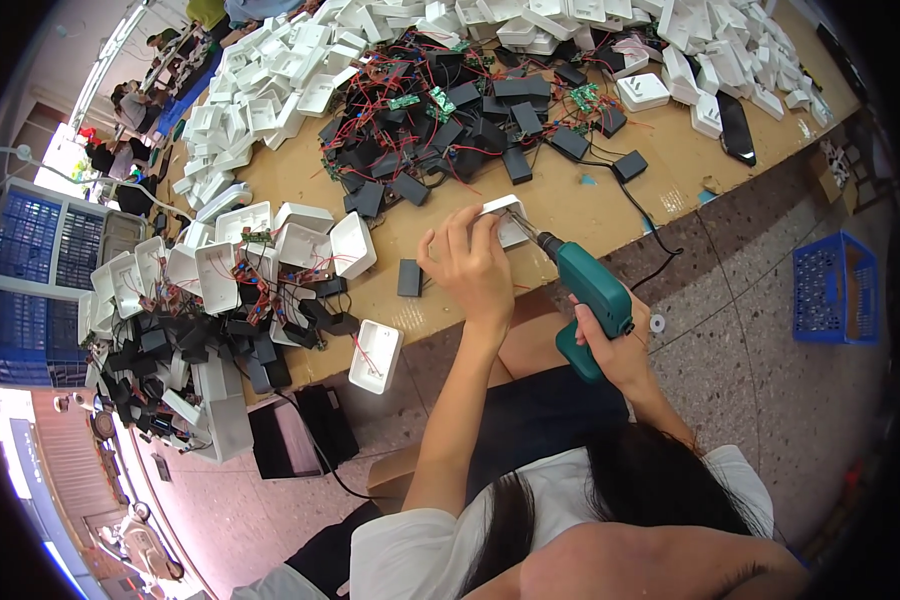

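Observation:
My left hand grips a small white plastic case at the table's near edge, fingers curled over its far side. In my right hand is a green electric screwdriver, held by its handle. Its thin bit points into the case; whether it touches a screw is too small to tell. A small black box lies on the table just left of my left hand. Farther left, an open white case with red wires sits at the table's edge.
A heap of black boxes, red wires and green circuit boards lies ahead, with piled white cases behind. Filled white cases crowd the left. A dark phone rests far right. A cable hangs over the edge. A blue crate stands on the floor.

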Tool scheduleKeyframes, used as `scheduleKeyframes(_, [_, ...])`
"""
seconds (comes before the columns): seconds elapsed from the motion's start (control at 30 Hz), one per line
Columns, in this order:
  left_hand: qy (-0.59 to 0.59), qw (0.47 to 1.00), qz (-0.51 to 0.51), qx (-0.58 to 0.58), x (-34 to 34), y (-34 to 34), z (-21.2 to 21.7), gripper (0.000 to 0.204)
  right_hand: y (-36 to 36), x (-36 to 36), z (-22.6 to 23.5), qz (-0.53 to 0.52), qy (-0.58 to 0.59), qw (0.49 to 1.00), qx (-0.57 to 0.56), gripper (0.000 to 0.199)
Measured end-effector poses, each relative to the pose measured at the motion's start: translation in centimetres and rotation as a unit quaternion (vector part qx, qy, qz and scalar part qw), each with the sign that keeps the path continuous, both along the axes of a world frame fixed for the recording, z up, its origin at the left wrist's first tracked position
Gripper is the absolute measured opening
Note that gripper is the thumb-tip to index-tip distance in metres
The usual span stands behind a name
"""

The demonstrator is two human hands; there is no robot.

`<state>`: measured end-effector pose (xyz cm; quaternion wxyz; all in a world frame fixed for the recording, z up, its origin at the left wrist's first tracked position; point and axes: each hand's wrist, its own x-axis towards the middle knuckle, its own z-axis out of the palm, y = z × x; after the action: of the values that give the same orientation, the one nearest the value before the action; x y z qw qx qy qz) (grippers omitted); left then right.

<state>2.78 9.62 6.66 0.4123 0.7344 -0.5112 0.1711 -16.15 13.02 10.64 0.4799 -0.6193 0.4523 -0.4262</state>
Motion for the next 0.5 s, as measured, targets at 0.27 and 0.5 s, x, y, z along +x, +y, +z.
scheduleKeyframes(0.27, [-0.006, 1.000, 0.004, 0.002, 0.7, 0.7, -0.1, 0.006, 0.5, 0.6, 0.0, 0.004, 0.019, 1.000, -0.004, 0.013])
scheduleKeyframes(0.5, [-0.007, 1.000, 0.002, 0.000, 0.9, 1.5, 0.1, 0.007, 1.3, 0.8, 0.2, 0.001, 0.032, 0.999, -0.008, 0.015])
